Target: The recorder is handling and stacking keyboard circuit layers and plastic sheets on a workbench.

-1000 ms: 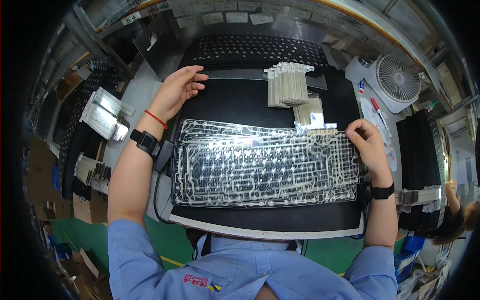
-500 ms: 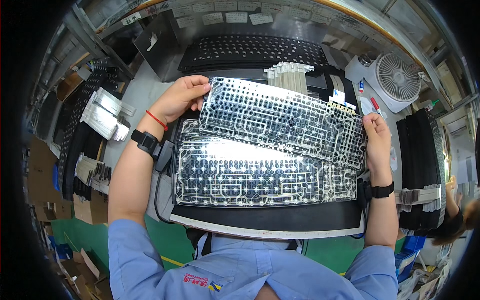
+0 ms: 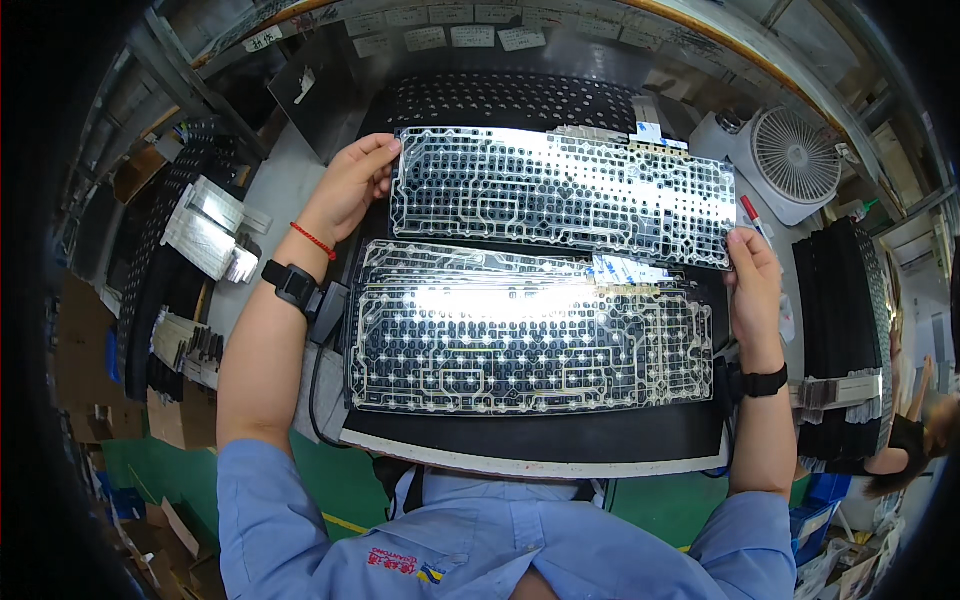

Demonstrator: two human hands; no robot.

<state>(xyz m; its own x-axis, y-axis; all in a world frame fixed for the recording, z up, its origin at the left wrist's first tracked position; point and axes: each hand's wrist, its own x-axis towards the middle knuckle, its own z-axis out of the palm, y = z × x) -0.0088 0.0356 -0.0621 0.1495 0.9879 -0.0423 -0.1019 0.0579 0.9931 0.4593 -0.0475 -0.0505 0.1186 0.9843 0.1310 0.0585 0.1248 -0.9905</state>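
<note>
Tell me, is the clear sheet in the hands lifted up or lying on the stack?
Lifted. The left hand and right hand hold the clear circuit sheet by its ends, beyond the stack of sheets.

Clear membrane sheet [image 3: 563, 195] with printed circuit traces, held flat by both short ends above a stack of like sheets [image 3: 530, 335]

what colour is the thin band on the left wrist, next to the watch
Red: a thin red cord bracelet on the left wrist, just above the black watch. Head view shows it best.

White fan [image 3: 793, 160], black tray stacks [image 3: 838, 330]
</note>
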